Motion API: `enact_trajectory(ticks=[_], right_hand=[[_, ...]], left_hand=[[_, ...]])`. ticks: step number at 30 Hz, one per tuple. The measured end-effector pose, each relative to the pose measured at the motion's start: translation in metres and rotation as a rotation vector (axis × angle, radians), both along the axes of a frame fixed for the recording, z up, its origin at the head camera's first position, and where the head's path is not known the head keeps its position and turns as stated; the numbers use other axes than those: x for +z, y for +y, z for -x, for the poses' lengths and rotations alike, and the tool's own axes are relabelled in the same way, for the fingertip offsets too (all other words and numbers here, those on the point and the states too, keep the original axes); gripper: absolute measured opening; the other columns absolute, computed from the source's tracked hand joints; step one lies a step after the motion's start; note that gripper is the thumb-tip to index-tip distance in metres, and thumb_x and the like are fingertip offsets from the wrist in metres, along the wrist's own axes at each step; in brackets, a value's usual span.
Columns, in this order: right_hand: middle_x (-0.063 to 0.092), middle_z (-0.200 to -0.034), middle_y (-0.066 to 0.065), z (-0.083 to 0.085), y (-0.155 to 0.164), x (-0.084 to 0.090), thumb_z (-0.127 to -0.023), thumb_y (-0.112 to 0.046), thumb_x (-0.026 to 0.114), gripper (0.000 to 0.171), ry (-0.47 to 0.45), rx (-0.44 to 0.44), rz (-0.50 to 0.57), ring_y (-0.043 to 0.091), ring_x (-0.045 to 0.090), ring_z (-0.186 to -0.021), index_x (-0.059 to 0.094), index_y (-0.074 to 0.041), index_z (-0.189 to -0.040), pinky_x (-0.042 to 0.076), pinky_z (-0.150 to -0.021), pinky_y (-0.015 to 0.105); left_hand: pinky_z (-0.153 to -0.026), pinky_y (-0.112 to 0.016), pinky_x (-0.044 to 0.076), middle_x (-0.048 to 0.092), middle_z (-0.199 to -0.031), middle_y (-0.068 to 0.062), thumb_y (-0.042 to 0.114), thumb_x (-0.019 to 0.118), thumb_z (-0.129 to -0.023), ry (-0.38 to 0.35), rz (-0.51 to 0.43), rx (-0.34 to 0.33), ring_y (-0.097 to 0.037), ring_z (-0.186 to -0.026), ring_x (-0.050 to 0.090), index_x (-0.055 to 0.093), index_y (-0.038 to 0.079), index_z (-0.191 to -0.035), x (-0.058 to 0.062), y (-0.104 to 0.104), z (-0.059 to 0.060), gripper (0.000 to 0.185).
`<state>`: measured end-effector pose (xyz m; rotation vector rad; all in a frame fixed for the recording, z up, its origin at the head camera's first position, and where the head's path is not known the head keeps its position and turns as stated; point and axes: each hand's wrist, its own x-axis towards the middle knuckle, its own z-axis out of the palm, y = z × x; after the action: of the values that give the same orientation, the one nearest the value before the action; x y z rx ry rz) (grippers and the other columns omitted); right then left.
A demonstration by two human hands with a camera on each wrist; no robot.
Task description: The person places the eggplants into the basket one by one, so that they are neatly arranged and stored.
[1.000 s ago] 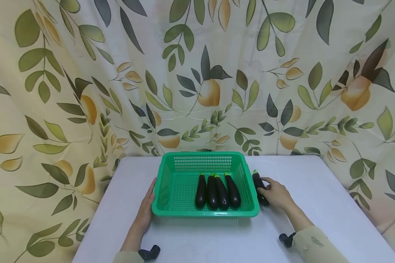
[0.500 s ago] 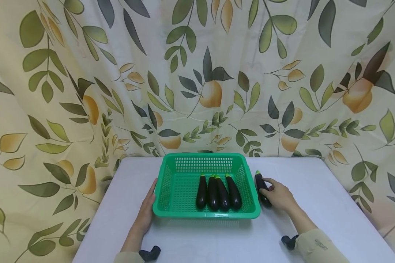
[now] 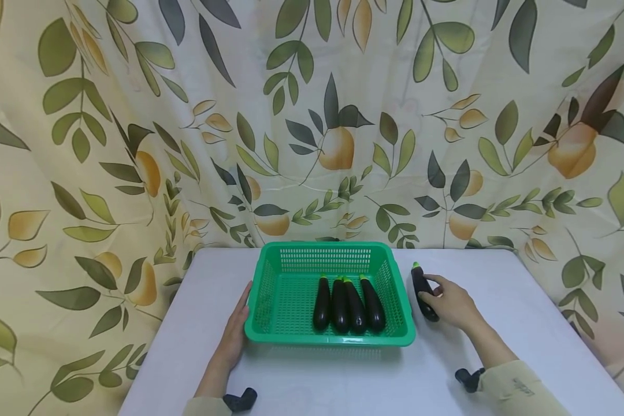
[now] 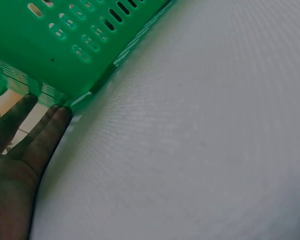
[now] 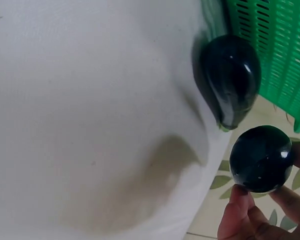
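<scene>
Head view shows our right hand with its fingers closed around a dark eggplant, which has come up off the white table since a moment ago and now sits a little farther from the green basket. That tells us the grip has taken and the eggplant is free to travel. The right wrist view confirms it: our fingertips pinch the rounded end, with a second eggplant lying on the table against the basket wall.

Our left hand lies flat, fingers straight, touching the basket's left side as before. Four eggplants lie side by side inside, filling the right half. The basket's near right wall stands between the held eggplant and the free space. A leaf-printed curtain hangs behind.
</scene>
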<state>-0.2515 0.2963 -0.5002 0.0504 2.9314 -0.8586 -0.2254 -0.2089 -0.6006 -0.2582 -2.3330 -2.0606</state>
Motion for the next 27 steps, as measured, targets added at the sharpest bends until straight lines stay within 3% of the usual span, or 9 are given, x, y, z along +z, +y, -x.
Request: enact_trajectory(ticks=[27], right_hand=[[0.064,-0.111,0.031,-0.003,-0.006,0.041,-0.101,-0.033,0.064,0.064,0.037,0.029,0.001,0.031,0.065,-0.085,0.045,0.004,-0.150,0.053,-0.063,0.034]], left_hand=[[-0.123,-0.073,0.000,0.020,-0.173,0.014,0.044,0.021,-0.111,-0.007,-0.013,0.008,-0.028,-0.164,0.006,0.021,0.041,-0.165,0.001,0.000,0.000,0.054]])
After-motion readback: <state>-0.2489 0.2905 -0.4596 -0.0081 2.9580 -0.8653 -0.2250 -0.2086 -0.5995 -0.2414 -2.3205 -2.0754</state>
